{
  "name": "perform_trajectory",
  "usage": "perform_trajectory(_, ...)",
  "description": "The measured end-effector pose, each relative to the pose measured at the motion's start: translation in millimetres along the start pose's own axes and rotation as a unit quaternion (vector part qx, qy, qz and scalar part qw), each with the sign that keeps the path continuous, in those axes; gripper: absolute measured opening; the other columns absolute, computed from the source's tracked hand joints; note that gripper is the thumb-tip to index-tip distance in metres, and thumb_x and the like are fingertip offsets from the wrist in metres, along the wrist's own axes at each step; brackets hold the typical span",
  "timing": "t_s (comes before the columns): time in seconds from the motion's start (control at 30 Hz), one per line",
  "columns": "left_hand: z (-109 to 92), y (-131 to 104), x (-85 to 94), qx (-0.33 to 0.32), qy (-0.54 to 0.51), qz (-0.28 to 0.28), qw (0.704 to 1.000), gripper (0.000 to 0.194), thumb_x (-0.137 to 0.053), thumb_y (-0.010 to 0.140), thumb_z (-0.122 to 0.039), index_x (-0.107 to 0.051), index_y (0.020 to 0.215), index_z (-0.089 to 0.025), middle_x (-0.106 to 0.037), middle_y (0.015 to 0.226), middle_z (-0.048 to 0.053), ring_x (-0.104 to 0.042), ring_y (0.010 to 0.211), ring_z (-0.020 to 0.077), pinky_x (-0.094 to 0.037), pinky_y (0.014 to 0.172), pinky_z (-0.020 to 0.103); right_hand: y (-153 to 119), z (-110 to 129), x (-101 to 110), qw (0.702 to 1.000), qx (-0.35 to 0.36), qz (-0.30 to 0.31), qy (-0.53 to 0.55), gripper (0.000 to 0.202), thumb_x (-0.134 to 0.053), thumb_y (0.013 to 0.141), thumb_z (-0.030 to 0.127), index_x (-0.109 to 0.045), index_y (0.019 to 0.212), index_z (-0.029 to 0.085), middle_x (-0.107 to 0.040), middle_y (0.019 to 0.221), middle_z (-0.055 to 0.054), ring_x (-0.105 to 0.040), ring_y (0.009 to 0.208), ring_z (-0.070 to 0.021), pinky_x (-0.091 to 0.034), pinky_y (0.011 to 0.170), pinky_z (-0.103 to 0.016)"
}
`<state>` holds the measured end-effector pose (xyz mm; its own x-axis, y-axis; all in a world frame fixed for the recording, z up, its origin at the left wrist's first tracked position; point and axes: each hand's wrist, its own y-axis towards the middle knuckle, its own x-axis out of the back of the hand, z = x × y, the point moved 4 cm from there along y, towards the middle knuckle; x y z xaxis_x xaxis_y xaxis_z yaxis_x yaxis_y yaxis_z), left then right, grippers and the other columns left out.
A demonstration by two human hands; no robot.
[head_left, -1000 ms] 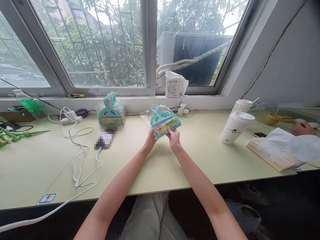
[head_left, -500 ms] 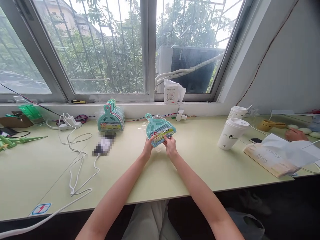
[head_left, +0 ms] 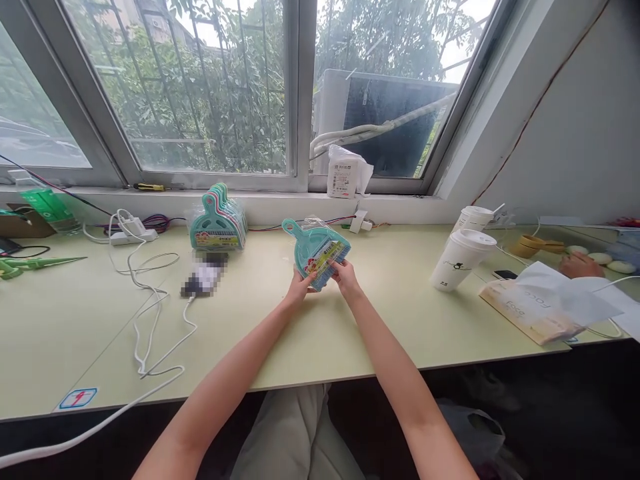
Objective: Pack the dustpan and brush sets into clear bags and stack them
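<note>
2 hands (head_left: pixel 347 277) on 1 tilted teal dustpan (head_left: pixel 319 245)

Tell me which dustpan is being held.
The tilted teal dustpan, gripped between the left hand and right hand; the other dustpans stand stacked to its left.

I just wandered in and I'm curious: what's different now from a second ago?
The wrapped dustpan has turned: its handle now tips further to the left. The left hand and right hand keep their fingers on it; nothing was let go. The stack of dustpans and white cups stayed put.
</note>
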<state>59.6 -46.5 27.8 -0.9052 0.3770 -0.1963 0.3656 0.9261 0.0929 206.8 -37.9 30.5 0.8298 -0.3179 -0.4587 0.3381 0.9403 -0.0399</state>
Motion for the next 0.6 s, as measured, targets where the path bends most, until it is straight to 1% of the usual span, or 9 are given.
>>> perform_trajectory(0.07,-2,3,3.3,-0.006,-0.001,-0.007,1.0,0.072,-0.068,0.074,-0.046,-0.03,0.132,-0.025,-0.057,0.128,0.014,-0.07,0.07,0.022,-0.056,0.071,0.043,1,3,0,1.0,-0.011,0.018,0.001,0.027,-0.078,0.065,0.026,-0.063,0.085,0.017,-0.071,0.084,-0.003,-0.066,0.069,-0.0152,-0.057,0.064,-0.028)
perform_trajectory(0.13,-3,6,7.4,-0.006,-0.001,0.0,1.0,0.073,-0.068,0.074,-0.046,-0.031,0.132,-0.024,-0.058,0.128,0.014,-0.07,0.068,0.0219,-0.056,0.069,0.042,1,7,2,1.0,-0.002,0.013,0.0,0.027,-0.076,0.068,0.034,-0.063,0.086,0.018,-0.071,0.083,-0.003,-0.066,0.067,-0.015,-0.057,0.064,-0.028)
perform_trajectory(0.23,-4,8,9.3,-0.007,0.009,0.035,0.999,0.077,-0.069,0.073,-0.046,-0.029,0.135,-0.026,-0.058,0.127,0.013,-0.07,0.069,0.0221,-0.055,0.066,0.04,3,14,10,0.998,0.049,-0.043,0.018,0.028,-0.074,0.068,0.039,-0.064,0.085,0.019,-0.07,0.079,0.0,-0.064,0.066,-0.0122,-0.055,0.062,-0.024)
perform_trajectory(0.3,-5,7,7.7,-0.007,0.019,0.059,0.998,0.078,-0.069,0.073,-0.047,-0.027,0.136,-0.027,-0.058,0.128,0.013,-0.07,0.071,0.0224,-0.055,0.065,0.038,5,16,16,0.994,0.069,-0.08,0.037,0.029,-0.075,0.066,0.04,-0.063,0.084,0.019,-0.07,0.077,0.001,-0.063,0.066,-0.0113,-0.053,0.06,-0.022)
perform_trajectory(0.37,-6,6,5.9,-0.003,0.032,0.07,0.997,0.078,-0.068,0.073,-0.047,-0.027,0.136,-0.027,-0.057,0.129,0.013,-0.07,0.074,0.0228,-0.055,0.066,0.037,7,14,21,0.992,0.058,-0.099,0.049,0.032,-0.076,0.064,0.043,-0.063,0.082,0.019,-0.069,0.074,0.001,-0.062,0.064,-0.0116,-0.053,0.058,-0.022)
perform_trajectory(0.47,-7,4,4.7,0.0,0.051,0.071,0.996,0.077,-0.068,0.073,-0.047,-0.027,0.136,-0.026,-0.055,0.131,0.013,-0.069,0.079,0.024,-0.055,0.065,0.036,12,10,28,0.992,0.028,-0.115,0.052,0.035,-0.077,0.062,0.046,-0.061,0.079,0.019,-0.068,0.07,0.0,-0.062,0.06,-0.0126,-0.054,0.055,-0.024)
perform_trajectory(0.53,-7,3,4.7,-0.004,0.055,0.072,0.996,0.077,-0.069,0.073,-0.047,-0.028,0.135,-0.026,-0.054,0.133,0.013,-0.068,0.082,0.0246,-0.055,0.065,0.035,14,9,33,0.991,0.015,-0.124,0.047,0.036,-0.077,0.062,0.047,-0.06,0.077,0.019,-0.067,0.069,0.0,-0.062,0.06,-0.0134,-0.055,0.055,-0.025)
perform_trajectory(0.6,-8,3,5.1,-0.005,0.05,0.075,0.996,0.076,-0.069,0.072,-0.045,-0.03,0.135,-0.026,-0.054,0.133,0.012,-0.069,0.081,0.0245,-0.055,0.065,0.037,16,10,35,0.992,0.01,-0.121,0.042,0.036,-0.077,0.063,0.048,-0.061,0.078,0.019,-0.068,0.07,-0.001,-0.063,0.061,-0.0141,-0.055,0.056,-0.026)
